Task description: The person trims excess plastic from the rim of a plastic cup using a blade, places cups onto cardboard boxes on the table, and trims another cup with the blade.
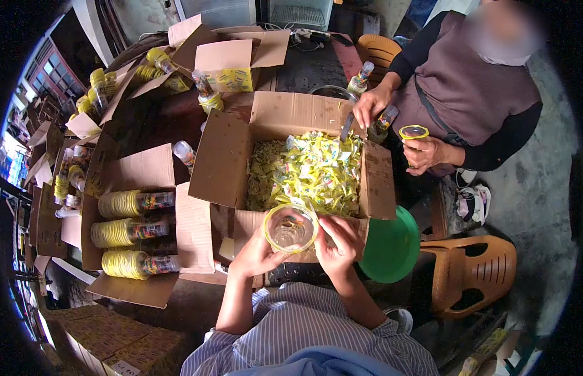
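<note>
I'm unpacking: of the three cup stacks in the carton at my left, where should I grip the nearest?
Probably from above, through the open carton, gripping the nearest cup stack around its middle, where yellow rims meet the narrower printed end: it lies on its side, upper side exposed.

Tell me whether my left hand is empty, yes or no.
No, the left hand is holding a yellow-rimmed cup, its fingers curled around the cup's side.

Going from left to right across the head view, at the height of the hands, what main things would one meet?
Open box with stacked cups, left hand, held cup, right hand, round green tray, orange chair.
</note>
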{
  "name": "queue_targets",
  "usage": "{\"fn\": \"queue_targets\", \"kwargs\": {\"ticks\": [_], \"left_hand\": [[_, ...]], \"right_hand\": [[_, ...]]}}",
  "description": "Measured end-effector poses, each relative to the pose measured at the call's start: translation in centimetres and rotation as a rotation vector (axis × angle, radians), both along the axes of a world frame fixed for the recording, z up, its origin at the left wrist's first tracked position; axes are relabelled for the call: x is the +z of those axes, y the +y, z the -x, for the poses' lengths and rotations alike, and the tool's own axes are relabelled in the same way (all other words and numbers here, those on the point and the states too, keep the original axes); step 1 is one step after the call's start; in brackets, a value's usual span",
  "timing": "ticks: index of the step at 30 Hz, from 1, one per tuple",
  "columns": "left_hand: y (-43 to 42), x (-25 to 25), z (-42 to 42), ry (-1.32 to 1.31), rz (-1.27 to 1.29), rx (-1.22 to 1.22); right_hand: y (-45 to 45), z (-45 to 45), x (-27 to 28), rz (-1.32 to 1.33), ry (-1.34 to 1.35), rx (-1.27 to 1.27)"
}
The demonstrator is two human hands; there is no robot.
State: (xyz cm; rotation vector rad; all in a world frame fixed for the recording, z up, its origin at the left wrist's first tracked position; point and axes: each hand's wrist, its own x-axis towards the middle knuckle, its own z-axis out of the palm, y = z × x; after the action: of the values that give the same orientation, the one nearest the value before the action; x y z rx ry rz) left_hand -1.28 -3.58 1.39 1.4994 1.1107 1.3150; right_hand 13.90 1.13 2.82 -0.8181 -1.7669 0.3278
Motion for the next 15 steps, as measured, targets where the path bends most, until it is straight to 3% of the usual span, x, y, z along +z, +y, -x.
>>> {"fn": "queue_targets", "kwargs": {"ticks": [9,15], "left_hand": [[0.1,-0.3,0.6,0.041,0.016,0.095],[0.3,0.1,0.6,0.095,-0.011,0.015]], "right_hand": [[-0.1,0.2,-0.9,0.025,0.041,0.028],[0.4,-0.1,-1.3,0.023,-0.006,0.002]]}}
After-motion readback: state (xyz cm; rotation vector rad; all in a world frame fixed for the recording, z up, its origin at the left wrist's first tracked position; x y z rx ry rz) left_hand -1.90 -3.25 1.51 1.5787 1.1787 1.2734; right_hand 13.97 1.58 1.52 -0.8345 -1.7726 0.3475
